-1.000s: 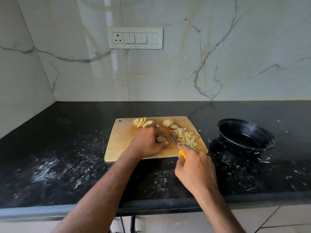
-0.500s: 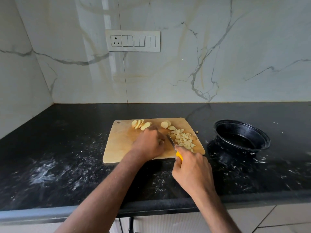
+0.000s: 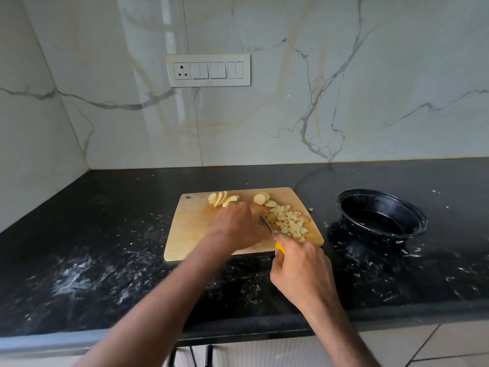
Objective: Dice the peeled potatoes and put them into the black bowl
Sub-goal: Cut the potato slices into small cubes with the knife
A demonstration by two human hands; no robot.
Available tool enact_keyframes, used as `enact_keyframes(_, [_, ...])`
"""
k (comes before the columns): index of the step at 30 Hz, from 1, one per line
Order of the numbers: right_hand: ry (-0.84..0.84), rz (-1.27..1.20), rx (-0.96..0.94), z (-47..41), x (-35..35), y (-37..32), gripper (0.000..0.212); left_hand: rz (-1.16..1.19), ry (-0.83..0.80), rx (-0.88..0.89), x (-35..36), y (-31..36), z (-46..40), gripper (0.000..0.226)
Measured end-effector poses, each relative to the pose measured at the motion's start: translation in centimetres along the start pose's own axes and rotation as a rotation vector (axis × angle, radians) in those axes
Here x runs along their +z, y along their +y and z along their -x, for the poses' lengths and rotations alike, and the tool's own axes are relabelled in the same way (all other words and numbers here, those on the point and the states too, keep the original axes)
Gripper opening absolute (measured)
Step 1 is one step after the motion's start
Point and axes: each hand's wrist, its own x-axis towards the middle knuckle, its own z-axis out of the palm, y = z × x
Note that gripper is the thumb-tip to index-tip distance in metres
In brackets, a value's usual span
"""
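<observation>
A wooden cutting board (image 3: 190,234) lies on the black counter. Pale potato slices (image 3: 221,199) fan out at its far edge, with two more slices (image 3: 262,199) beside them. A heap of diced potato (image 3: 289,223) sits on the board's right side. My left hand (image 3: 239,226) rests knuckles-up on the board middle, covering whatever is under it. My right hand (image 3: 299,268) grips a yellow-handled knife (image 3: 280,248), its blade (image 3: 266,223) angled between my left hand and the dice. The black bowl (image 3: 382,215) stands to the right, with no potato inside.
The black stone counter (image 3: 105,247) is smeared with white streaks and specks. A small potato bit (image 3: 311,209) lies off the board's right edge. A switch and socket panel (image 3: 208,70) is on the marble wall behind. Cabinet fronts show below the counter edge.
The potato piece seen at my left fingertips a second ago is now hidden under that hand. The knife blade sits closer against the dice heap. The view has tilted down slightly.
</observation>
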Motion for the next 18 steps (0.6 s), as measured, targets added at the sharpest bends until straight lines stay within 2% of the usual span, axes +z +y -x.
enact_keyframes(3, [0.004, -0.013, -0.007, 0.0, 0.1, 0.1, 0.046, -0.022, -0.186, 0.190, -2.4, -2.7, -1.0, 0.038])
enact_keyframes(5, [0.009, -0.015, -0.010, -0.1, 0.1, 0.1, 0.046, -0.037, -0.241, 0.298, -3.5, -4.4, -1.4, 0.044])
enact_keyframes(12, [0.009, -0.033, -0.018, 0.0, 0.2, 0.1, 0.045, 0.077, -0.200, 0.395, -2.4, -6.0, -2.5, 0.036])
enact_keyframes(18, [0.015, -0.043, -0.027, 0.0, 0.3, 0.3, 0.046, 0.134, -0.093, 0.327, -1.1, -5.3, -2.2, 0.028])
